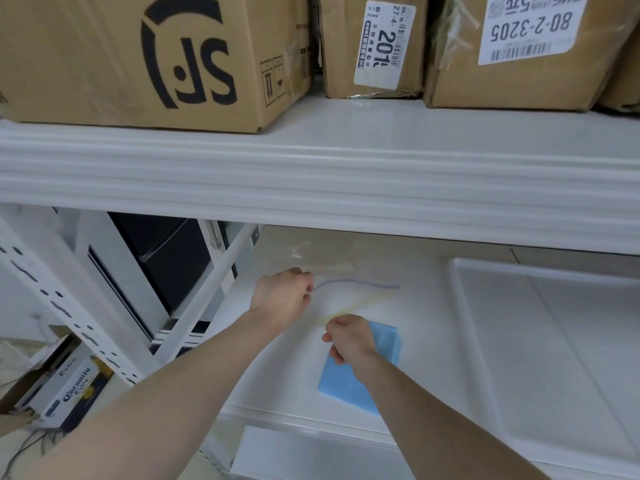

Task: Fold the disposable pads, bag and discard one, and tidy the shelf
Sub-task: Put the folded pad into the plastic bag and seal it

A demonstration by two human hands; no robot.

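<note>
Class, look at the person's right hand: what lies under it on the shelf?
A folded blue pad lies flat on the white shelf beneath the right hand. The hand and forearm cover its middle, so whether it lies inside the clear zip bag cannot be seen.

We're looking into a storeroom, the kind of back-room stock area a small business or parcel depot keeps. White boltless steel shelving fills the view, its slotted upright punched with keyhole slots. The upper deck carries taped cardboard shipping cartons: a big one printed with the SF courier logo, a narrower carton with a barcode label, and another bearing a label reading 80-2-3205. A shallow white plastic tray sits on the lower deck. Down on the floor at left lies a Corona Extra beer carton.
</note>
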